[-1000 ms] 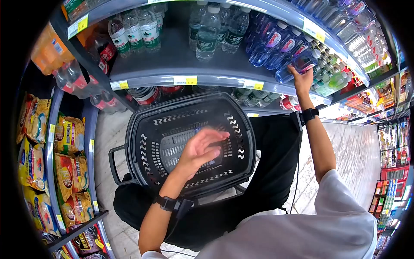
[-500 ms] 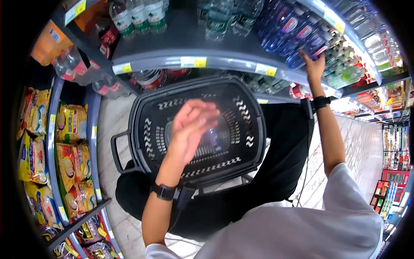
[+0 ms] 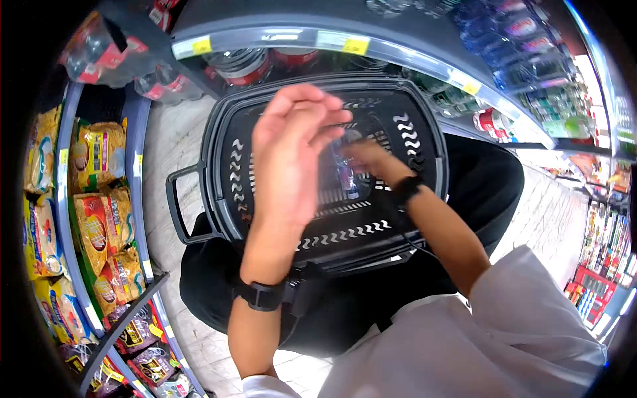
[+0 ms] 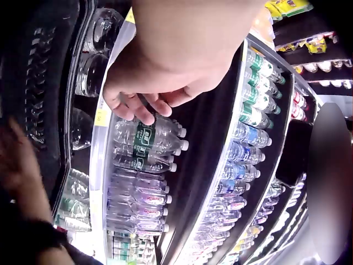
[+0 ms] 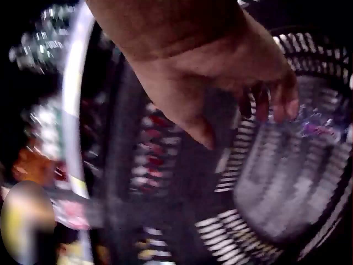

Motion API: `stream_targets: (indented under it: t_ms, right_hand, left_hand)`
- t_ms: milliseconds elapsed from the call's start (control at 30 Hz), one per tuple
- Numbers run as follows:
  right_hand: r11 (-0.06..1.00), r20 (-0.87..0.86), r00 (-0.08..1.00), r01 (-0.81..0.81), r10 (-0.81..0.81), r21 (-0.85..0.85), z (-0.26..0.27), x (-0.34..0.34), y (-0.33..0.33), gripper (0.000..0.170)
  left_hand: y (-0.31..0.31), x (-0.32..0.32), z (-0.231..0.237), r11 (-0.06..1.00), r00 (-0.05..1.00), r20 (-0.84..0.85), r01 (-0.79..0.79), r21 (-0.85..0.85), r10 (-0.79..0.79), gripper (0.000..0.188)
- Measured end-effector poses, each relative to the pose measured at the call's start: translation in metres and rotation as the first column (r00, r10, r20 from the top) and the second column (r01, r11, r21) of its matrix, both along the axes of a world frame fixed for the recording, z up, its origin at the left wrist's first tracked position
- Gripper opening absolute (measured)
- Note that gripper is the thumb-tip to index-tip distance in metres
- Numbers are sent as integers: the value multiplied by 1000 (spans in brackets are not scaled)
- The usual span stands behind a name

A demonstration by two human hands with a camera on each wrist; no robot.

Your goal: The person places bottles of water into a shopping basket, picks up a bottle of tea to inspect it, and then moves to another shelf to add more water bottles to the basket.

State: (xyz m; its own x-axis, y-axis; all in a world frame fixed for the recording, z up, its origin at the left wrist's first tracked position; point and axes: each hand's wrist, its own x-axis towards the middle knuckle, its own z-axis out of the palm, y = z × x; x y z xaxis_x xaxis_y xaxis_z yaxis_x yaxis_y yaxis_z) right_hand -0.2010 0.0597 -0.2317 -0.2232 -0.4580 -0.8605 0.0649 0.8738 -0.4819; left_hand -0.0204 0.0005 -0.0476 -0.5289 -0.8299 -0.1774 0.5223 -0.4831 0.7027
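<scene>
A black plastic shopping basket (image 3: 440, 169) sits at the person's knees. Inside it lies a clear bottle with a purple-pink label (image 3: 348, 179), also visible in the right wrist view as a bluish bottle (image 5: 322, 130). The right hand (image 3: 373, 160) reaches down into the basket, its fingertips right by the bottle. In the right wrist view the right hand (image 5: 215, 83) has its thumb spread away from loosely bent fingers, nothing between them. Above the basket hovers the left hand (image 3: 292, 152), fingers relaxed and holding nothing.
A shelf edge with price tags (image 3: 355, 45) runs just beyond the basket. Blue-tinted bottles (image 3: 514, 40) stand at upper right. Bagged goods (image 3: 99, 225) fill the left shelves. The basket's handle (image 3: 174, 205) sticks out leftward over the tiled floor.
My right hand has left the bottle row on the right shelf and come down into the basket. The left hand remains raised over the basket, and the head view has tilted lower.
</scene>
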Motion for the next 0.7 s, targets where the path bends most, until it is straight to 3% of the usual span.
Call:
stream_targets:
  t_ms: [33,67,100,133,200,300,467,533,600,700]
  right_hand:
    - [892,-340,909,-345,239,-293,-124,-18,15,37]
    - [673,-774,598,-663,210,-329,-241,-34,30,41]
    - [813,-672,660,-564,336,-147,-220,-22,35,42]
    - [844,-609,679,-535,411,-27,-200,-5,38,43]
    - [839,-561,659,-530,500,125,-210,10,57,45]
    - [813,-524,637,-536,565,226,-219,14,73,49]
    - [782,-476,638,-587,605,207,-207,4,68,54]
    - [765,-447,649,-627,616,144,-190,-9,58,56]
    - [750,-420,660,-657,623,80,-167,-23,52,58]
    - [692,-373,652,-721,660,-36,-116,-41,36,61]
  left_hand:
    - [0,0,0,1000,1000,10,-6,-4,6,15]
    - [1,2,0,1000,999,26,-24,-13,24,14]
    - [1,5,-2,999,999,34,-30,-18,31,13]
    - [0,6,-4,999,998,42,-36,-31,37,12]
    - [2,5,-7,994,996,-9,-94,-47,94,12]
    - [-5,9,0,998,998,23,-61,-21,61,12]
    - [-9,11,6,996,997,9,-77,-52,78,11]
    - [-6,6,3,980,990,109,-71,-186,92,10]
    - [-4,-2,3,905,945,311,44,-424,99,9]
    - [1,-20,-4,818,930,367,200,-539,14,12]
